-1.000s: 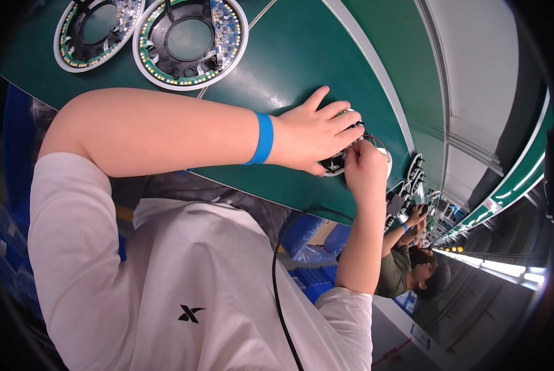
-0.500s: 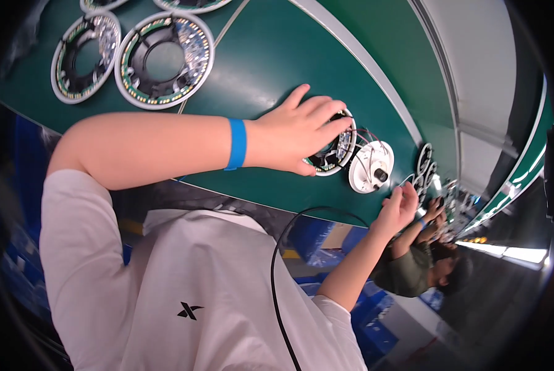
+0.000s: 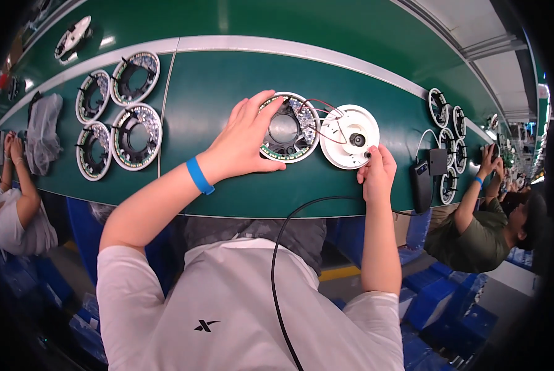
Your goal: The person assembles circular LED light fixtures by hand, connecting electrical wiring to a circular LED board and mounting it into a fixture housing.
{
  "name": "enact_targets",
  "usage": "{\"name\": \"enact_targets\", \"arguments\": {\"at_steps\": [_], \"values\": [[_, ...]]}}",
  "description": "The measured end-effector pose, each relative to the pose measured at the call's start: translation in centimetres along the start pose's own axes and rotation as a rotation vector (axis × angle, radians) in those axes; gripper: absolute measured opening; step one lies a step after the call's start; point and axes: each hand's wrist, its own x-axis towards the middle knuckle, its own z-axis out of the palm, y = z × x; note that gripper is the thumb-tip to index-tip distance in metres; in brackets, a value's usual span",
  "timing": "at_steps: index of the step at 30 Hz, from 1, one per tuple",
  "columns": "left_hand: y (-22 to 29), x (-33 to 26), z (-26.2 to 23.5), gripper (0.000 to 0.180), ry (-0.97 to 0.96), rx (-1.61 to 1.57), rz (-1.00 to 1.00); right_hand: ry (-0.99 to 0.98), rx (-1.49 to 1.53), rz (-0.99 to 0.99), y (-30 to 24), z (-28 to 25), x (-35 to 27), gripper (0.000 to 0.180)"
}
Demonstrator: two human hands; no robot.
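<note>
My left hand (image 3: 245, 137), with a blue band at the wrist, grips the left side of a ring-shaped LED light (image 3: 308, 117). Its thumb lies at the lower edge and its fingers at the upper edge. Thin red and dark wires run from this ring to a round white disc (image 3: 364, 127) on the right, which has a black lens-like centre (image 3: 356, 140). My right hand (image 3: 379, 173) is closed at the disc's lower right rim, thumb and fingers pinched. A small black piece (image 3: 367, 154) shows at the fingertips; what exactly they hold is unclear.
Several similar LED rings (image 3: 136, 166) lie left on the green table (image 3: 221, 74), more (image 3: 438, 108) on the right. A black box-like device (image 3: 421, 191) with cables lies right of my hand. A black cable (image 3: 277, 247) crosses my front. Co-workers sit at both sides.
The view has swung, so more of the table shows. My right hand has come from beside the white disc to its rim. My left hand stays on the LED ring.
</note>
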Motion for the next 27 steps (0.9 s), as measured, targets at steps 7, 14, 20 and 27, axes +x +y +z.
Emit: {"name": "enact_targets", "arguments": {"at_steps": [7, 14, 20, 27], "values": [[-1.2, 3.1, 0.5, 0.117, 0.182, -0.064, -0.129, -0.021, 0.095, -0.105, -0.9, 3.7, 6.9, 0.024], [-4.8, 12.5, 2.2, 0.114, 0.418, -0.084, -0.097, -0.02, 0.145, -0.203, -3.4, 7.1, 16.6, 0.026], [-7.5, 17.5, 2.2, 0.107, 0.514, -0.02, -0.162, 0.041, 0.121, -0.228, -5.0, 9.4, 20.5, 0.029], [-7.6, 19.5, 1.9, 0.084, 0.635, 0.203, -0.3, 0.034, 0.073, -0.194, -6.3, 9.7, 23.2, 0.029]]}}
